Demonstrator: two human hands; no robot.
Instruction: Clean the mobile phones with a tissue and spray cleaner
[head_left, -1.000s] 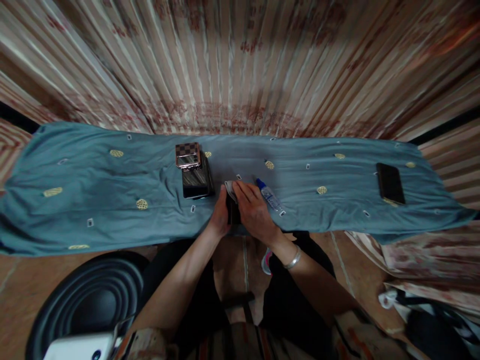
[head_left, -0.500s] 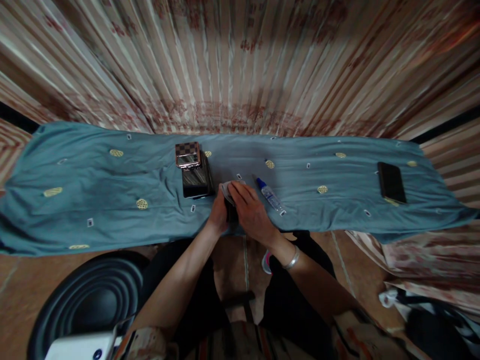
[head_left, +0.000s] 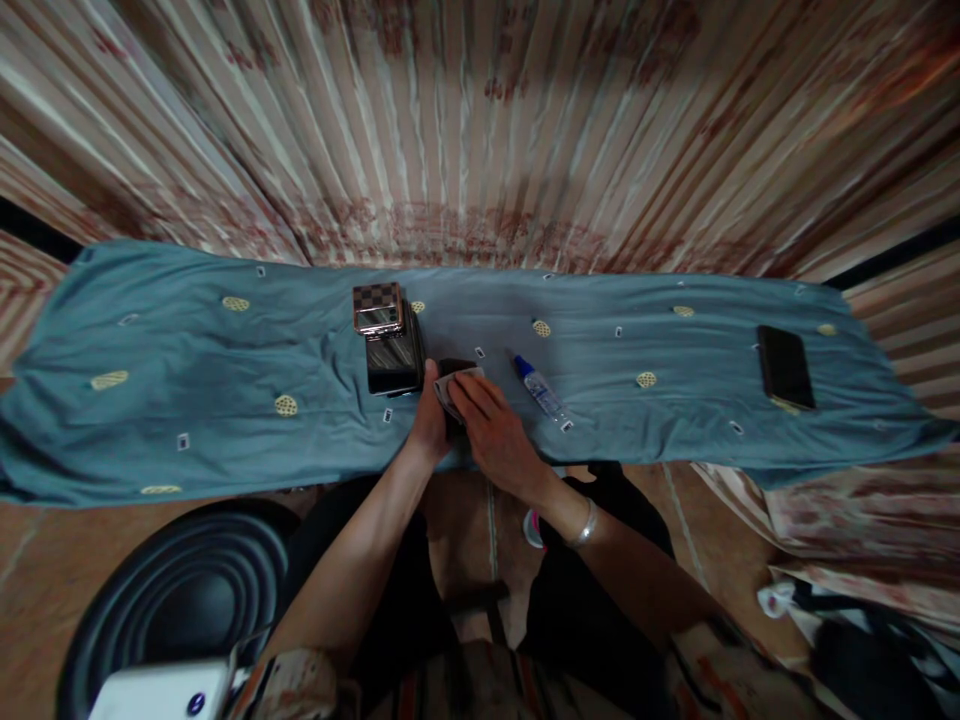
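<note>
Cloth (head_left: 449, 388) held under R hand (head_left: 495, 430), pressed onto dark item (head_left: 456, 366) (prob. phone, mostly hidden) gripped in L hand (head_left: 429, 422) nr front edge of surface (head_left: 600, 425). Step: wiping, by looks. Next stroke calls for firm L grip, even R pressure.

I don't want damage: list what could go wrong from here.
The dark object in the left hand could slip while the right hand presses a grey cloth on it.
The right hand might knock the nearby blue-capped bottle.
The left hand could bump the black device, dislodging the checkered one.
</note>
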